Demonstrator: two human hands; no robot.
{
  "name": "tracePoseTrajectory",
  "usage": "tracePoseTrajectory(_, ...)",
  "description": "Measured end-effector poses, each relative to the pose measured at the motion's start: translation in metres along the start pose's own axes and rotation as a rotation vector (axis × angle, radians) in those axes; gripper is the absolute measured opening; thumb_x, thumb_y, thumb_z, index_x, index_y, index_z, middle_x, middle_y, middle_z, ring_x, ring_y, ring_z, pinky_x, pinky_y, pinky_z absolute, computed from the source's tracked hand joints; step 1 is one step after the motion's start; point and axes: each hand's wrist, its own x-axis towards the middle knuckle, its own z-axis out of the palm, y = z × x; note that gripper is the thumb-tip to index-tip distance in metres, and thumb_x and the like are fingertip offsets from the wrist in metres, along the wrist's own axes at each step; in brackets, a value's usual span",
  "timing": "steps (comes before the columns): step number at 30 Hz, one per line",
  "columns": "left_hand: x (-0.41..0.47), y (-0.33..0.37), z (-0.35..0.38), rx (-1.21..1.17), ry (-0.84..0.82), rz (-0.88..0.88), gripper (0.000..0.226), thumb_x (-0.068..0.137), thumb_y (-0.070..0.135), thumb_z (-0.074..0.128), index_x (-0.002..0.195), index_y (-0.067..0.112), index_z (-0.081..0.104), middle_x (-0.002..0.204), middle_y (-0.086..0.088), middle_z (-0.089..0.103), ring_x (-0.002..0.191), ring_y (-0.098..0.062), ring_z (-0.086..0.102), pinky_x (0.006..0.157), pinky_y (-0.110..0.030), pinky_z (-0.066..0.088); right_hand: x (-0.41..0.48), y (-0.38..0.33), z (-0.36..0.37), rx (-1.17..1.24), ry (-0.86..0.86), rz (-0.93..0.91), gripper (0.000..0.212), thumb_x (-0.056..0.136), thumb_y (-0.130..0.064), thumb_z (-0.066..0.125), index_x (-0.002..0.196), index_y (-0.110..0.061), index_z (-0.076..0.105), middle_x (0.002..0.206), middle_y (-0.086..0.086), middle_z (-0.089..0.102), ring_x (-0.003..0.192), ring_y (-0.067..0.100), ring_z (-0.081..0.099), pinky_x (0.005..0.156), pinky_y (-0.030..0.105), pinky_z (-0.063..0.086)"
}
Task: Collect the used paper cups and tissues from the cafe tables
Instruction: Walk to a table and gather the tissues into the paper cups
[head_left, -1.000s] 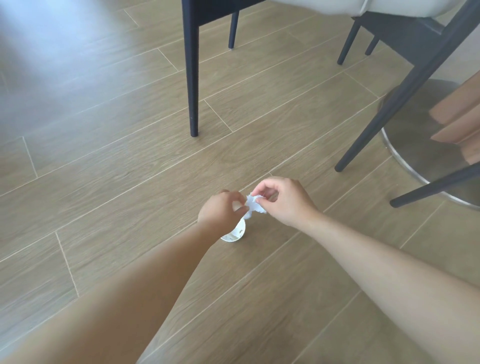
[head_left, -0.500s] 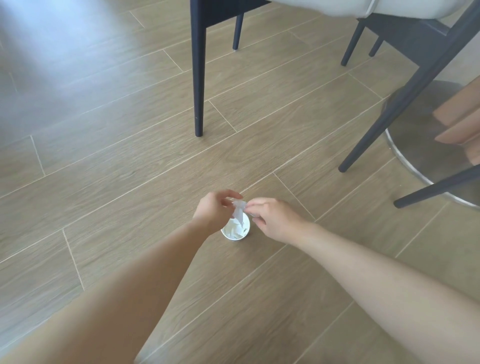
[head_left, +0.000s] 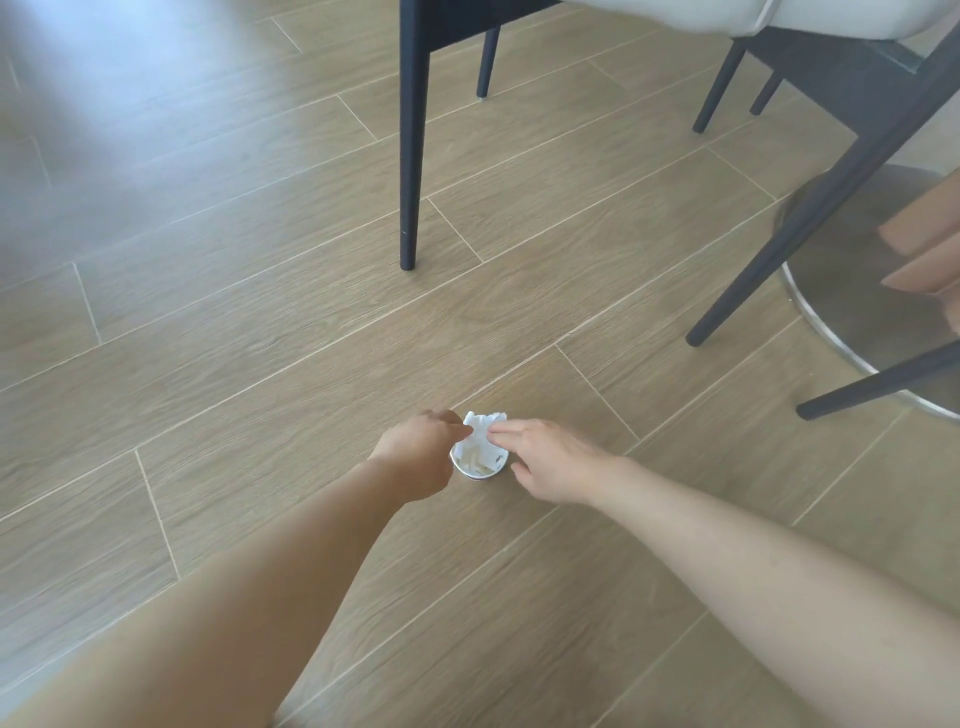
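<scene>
Together, left hand (head_left: 415, 457) pinching tissue (head_left: 485, 422) above cup (head_left: 480, 464), right hand (head_left: 553, 462) pressing it, straight-fingered

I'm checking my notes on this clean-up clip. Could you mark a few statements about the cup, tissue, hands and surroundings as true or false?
1. A white tissue sticks up out of the paper cup. True.
2. The right hand touches the tissue with its fingers stretched out. True.
3. The paper cup is empty. False: crumpled paper fills it.
4. The chair leg nearest the hands is white. False: it is dark, almost black.
5. The floor is carpeted. False: it is laid in wood-look planks.
</scene>
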Motion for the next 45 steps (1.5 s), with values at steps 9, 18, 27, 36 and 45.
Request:
tracePoseTrajectory(9, -0.003, 0.0, 0.012, 0.327, -0.058, 0.149, 0.052, 0.089, 0.018, 0.05, 0.14, 0.02, 0.036, 0.152, 0.0, 0.022, 0.138, -0.02, 0.023, 0.105, -0.037, 0.035, 0.008, 0.0, 0.011, -0.086, -0.119, 0.042, 0.042, 0.09, -0.015, 0.046, 0.131, -0.013, 0.044, 0.145, -0.004, 0.035, 0.136, 0.02, 0.027, 0.104, 0.037, 0.036)
tracePoseTrajectory(18, -0.006, -0.005, 0.022, 0.409, -0.06, 0.187, 0.062, 0.084, 0.007, 0.054, 0.14, 0.015, 0.029, 0.155, 0.004, 0.012, 0.138, -0.018, 0.02, 0.102, -0.035, 0.037, 0.011, 0.0, 0.017, -0.073, -0.074, 0.056, 0.034, 0.088, -0.009, 0.043, 0.121, -0.009, 0.053, 0.136, 0.003, 0.046, 0.127, 0.023, 0.038, 0.1, 0.04, 0.04)
tracePoseTrajectory(27, -0.001, -0.003, 0.036, 0.457, -0.113, 0.157, 0.082, 0.081, 0.005, 0.059, 0.147, 0.022, 0.013, 0.154, 0.0, 0.013, 0.138, -0.022, 0.02, 0.104, -0.038, 0.036, 0.009, -0.004, 0.026, -0.168, -0.22, 0.076, 0.039, 0.087, -0.012, 0.049, 0.125, -0.011, 0.044, 0.141, 0.002, 0.034, 0.129, 0.023, 0.029, 0.098, 0.041, 0.04)
tracePoseTrajectory(36, 0.0, -0.012, 0.033, 0.333, 0.047, 0.088, 0.054, 0.087, 0.006, 0.055, 0.134, 0.027, 0.038, 0.143, 0.003, 0.03, 0.129, -0.016, 0.035, 0.098, -0.032, 0.039, 0.012, 0.003, 0.025, -0.03, -0.095, 0.069, 0.036, 0.089, -0.008, 0.046, 0.123, -0.016, 0.051, 0.133, -0.001, 0.043, 0.116, 0.026, 0.046, 0.09, 0.04, 0.045)
tracePoseTrajectory(45, 0.007, -0.003, 0.036, 0.347, 0.027, 0.106, 0.026, 0.093, 0.014, 0.052, 0.116, 0.026, 0.058, 0.122, 0.001, 0.053, 0.112, -0.019, 0.049, 0.09, -0.031, 0.039, 0.02, -0.001, 0.038, 0.001, -0.165, 0.099, 0.028, 0.091, -0.015, 0.049, 0.119, -0.016, 0.055, 0.126, 0.001, 0.052, 0.111, 0.027, 0.052, 0.082, 0.037, 0.045)
